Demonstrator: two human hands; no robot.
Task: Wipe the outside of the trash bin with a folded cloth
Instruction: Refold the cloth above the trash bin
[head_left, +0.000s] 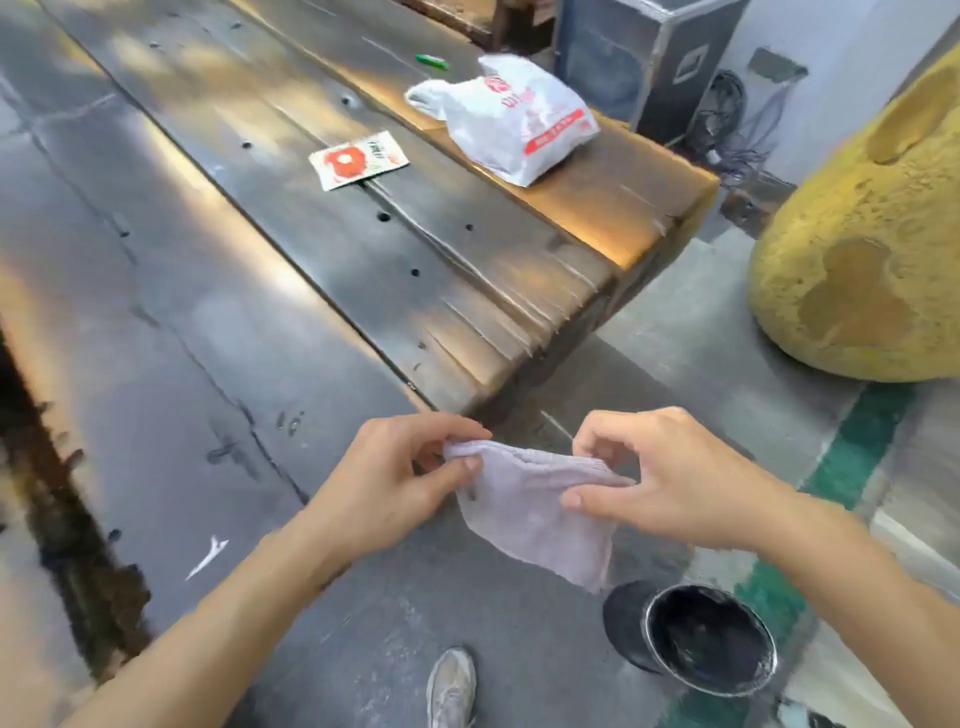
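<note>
Left hand (384, 488): our fingers (470, 462) pinch the upper left corner of the cloth (535, 512), thumb against forefinger, closed on the fabric.
Right hand (670, 483): our fingers (571, 500) are closed on the cloth's upper right edge, thumb pressed on its face.
Cloth: pale, already doubled over, held taut along its top edge between both hands; its lower corner hangs free, pointing down toward the bin.
Trash bin (711, 642): a small dark round bin stands on the floor (675, 338), below and to the right of the cloth, mouth up toward us. We see mostly the rim and inside; only a strip of outer wall shows on its left.
Key relation: the bin lies down and right of our fingers, nearer the right hand. Its axis stands upright, so we judge the wiping stroke must run around the wall, not across the top.
Step in hand: we judge that we are finishing the fold; no wiping has begun, cloth and bin are apart.
Edges: the counter (467, 291) ends just ahead of our hands; its corner overhangs left of the bin.
Open room: bare floor lies around the bin's far and right sides; our shoe (452, 686) is near its left, and the large yellow boulder (857, 260) sits well apart.
Caution: we would have to stoop; the bin looks light and may slide or tip if pushed with one hand.
</note>
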